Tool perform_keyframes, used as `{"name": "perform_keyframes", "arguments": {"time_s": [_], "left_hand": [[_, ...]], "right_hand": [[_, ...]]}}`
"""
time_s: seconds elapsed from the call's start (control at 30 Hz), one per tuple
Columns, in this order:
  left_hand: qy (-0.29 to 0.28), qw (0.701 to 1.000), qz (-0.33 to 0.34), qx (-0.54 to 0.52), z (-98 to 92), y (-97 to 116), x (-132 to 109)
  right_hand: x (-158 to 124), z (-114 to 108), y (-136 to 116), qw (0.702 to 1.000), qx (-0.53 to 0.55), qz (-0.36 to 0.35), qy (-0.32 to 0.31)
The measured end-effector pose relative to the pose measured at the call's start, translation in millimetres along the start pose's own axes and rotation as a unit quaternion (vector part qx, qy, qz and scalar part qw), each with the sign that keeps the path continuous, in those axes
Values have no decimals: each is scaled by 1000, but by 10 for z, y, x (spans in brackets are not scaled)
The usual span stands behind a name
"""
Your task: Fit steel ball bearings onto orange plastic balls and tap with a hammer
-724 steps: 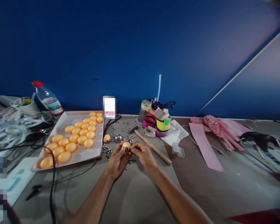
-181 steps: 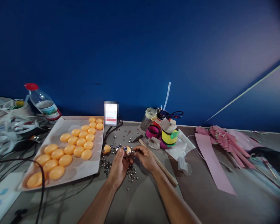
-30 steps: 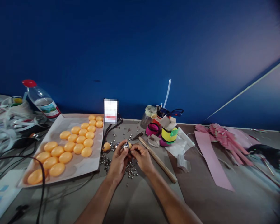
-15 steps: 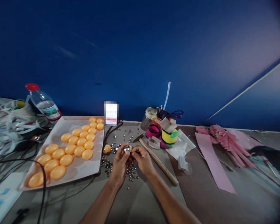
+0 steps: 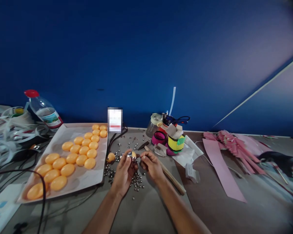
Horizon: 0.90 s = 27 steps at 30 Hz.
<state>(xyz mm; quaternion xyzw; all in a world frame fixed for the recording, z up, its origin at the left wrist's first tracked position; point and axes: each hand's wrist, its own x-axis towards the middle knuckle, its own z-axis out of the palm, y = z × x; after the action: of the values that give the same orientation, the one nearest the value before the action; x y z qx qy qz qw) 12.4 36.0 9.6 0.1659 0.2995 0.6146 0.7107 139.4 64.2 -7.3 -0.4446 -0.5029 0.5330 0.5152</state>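
Observation:
My left hand [image 5: 123, 172] is closed around an orange ball [image 5: 134, 155] partly covered with shiny silver studs. Just right of the ball is my right hand [image 5: 152, 165], its thumb and fingertips pinched together; whatever lies between them is too small to make out. Loose silver studs [image 5: 137, 186] are scattered on the table under and around both hands. Another orange ball [image 5: 110, 157] rests left of my left hand, with studs beside it. A wooden-handled hammer [image 5: 172, 177] lies to the right of my right hand, partly hidden by it.
On the left, a white tray [image 5: 90, 178] holds several orange balls [image 5: 67, 170]. Behind it leans a red-capped bottle [image 5: 47, 113]. A lidded jar [image 5: 154, 125] and tape rolls [image 5: 176, 143] stand at the back. Pink ribbon [image 5: 222, 172] lies right; black cable [image 5: 44, 195] crosses the left.
My right hand has drawn slightly right, away from the studded ball. The ball in my left hand is turned so more orange shows. The whole view has shifted a little.

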Motion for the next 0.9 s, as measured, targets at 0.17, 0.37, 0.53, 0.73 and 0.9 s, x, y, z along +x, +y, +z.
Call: {"name": "perform_keyframes", "arguments": {"time_s": [0.17,0.37,0.53,0.73,0.9], "left_hand": [[-25,998,-16,-46,-16,74,23],[-26,995,-29,-87,-64,76,56],[-15,995,-35,-96,-61,71,66],[-16,995,-26,-90,-48,64,68],[-27,995,-20,-96,-53,56,57]], "right_hand": [[68,-201,115,931,-328,-159,28],[34,-214,148,868,-449,-212,-4],[40,-263,29,798,-575,-143,108],[43,-253,-6,735,-672,-2,95],[53,-266,7,716,-692,7,93]]}}
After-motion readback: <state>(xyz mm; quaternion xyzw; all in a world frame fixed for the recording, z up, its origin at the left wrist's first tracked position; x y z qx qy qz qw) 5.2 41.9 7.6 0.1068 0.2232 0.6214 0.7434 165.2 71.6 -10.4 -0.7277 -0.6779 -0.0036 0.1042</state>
